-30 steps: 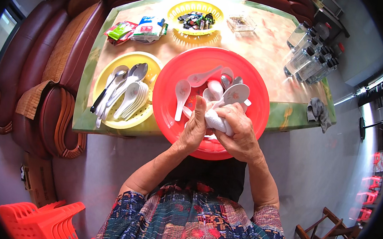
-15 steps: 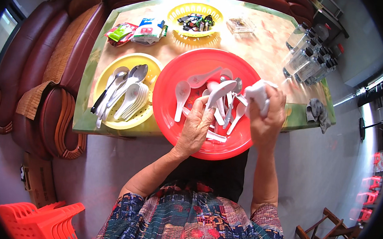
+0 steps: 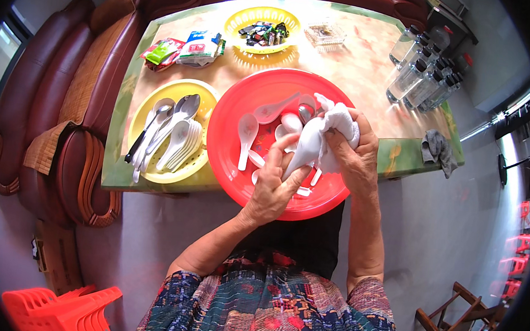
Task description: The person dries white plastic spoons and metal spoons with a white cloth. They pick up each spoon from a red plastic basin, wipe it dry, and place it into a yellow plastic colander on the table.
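Note:
Over the big red basin [image 3: 227, 175], my left hand [image 3: 274, 187] grips a white soup spoon [image 3: 299, 162] by its handle. My right hand [image 3: 357, 150] is closed on a white cloth [image 3: 336, 126], which is wrapped about the spoon's bowl and hides most of it. Below them in the basin lie several white soup spoons [image 3: 247, 133] and a metal spoon [image 3: 306, 109]; some are hidden by my hands. To the left, a yellow basket [image 3: 205, 103] holds stacked white spoons [image 3: 179, 147] and metal spoons [image 3: 188, 106].
Behind the basin stand a yellow basket [image 3: 235, 21] of small wrapped packets, a clear plastic box [image 3: 324, 35] and plastic packages [image 3: 200, 48]. Several dark-capped glass bottles [image 3: 406, 80] are at the right. A grey cloth [image 3: 438, 152] hangs over the table's right edge.
My right hand has brought the cloth leftward onto the spoon, and now the cloth covers its bowl. The left hand still holds the spoon, its fingers spread a little more.

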{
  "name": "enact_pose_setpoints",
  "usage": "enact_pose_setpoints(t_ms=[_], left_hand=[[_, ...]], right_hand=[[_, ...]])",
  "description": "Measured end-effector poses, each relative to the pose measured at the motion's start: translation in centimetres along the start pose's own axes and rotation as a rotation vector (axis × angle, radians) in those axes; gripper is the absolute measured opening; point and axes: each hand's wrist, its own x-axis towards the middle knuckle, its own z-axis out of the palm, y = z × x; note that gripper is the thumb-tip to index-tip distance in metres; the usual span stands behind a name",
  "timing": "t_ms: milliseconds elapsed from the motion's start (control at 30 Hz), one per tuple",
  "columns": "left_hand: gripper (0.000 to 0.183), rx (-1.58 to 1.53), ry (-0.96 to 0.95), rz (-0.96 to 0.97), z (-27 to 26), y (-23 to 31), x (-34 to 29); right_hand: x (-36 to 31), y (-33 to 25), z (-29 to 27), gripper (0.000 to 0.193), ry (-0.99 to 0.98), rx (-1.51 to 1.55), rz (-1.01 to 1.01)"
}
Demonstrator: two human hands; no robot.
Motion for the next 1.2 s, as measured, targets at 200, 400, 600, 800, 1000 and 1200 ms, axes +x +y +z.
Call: enact_pose_setpoints(t_ms=[200,400,600,800,1000,1200], left_hand=[[0.029,-0.142,-0.105,-0.315,-1.0,0.6,0.4],[0.031,-0.133,-0.153,-0.124,-1.6,-0.6,-0.1],[0.031,-0.108,-0.115,-0.156,-0.7,-1.1,0.0],[0.028,-0.035,-0.121,-0.154,-0.4,0.8,0.0],[0.045,-0.307,-0.128,-0.317,-1.9,0.7,0.1],[0.073,-0.26,0.007,-0.224,-0.3,0.3,0.3]], right_hand=[[-0.4,0.8,0.1,0.029,0.012,-0.442,-0.332],[-2.0,0.0,2.4,0.037,-0.139,-0.95,-0.586],[-0.1,0.2,1.8,0.03,0.01,-0.747,-0.46],[0.8,-0.8,1.4,0.027,0.117,-0.094,0.19],[-2.3,1.1,3.2,0.041,0.166,-0.482,-0.097],[-5.8,1.8,5.9,0.054,0.046,-0.995,-0.482]])
